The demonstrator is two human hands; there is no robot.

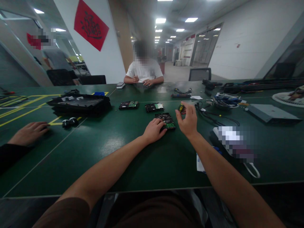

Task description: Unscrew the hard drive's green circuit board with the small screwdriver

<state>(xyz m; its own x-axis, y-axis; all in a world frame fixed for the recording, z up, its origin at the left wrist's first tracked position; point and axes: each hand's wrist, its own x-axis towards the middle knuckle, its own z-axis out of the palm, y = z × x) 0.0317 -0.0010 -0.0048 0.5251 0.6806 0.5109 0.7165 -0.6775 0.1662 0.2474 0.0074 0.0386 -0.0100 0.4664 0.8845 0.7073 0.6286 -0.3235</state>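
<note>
My left hand (154, 129) rests on the near left edge of a hard drive (167, 120) lying circuit-board side up on the green table (114, 139), fingers curled against it. My right hand (188, 119) is raised just right of the drive, its fingers pinching a small yellow and black tool (181, 108) that looks like a screwdriver handle. Two more drives, one (129, 105) to the left and one (154, 107) beside it, lie further back.
A black laptop shell (79, 103) lies at the left. Cables (213, 112) and a grey box (270, 113) sit at the right. A person in a white shirt (143, 71) works across the table. Another person's hand (29, 132) rests at the left edge.
</note>
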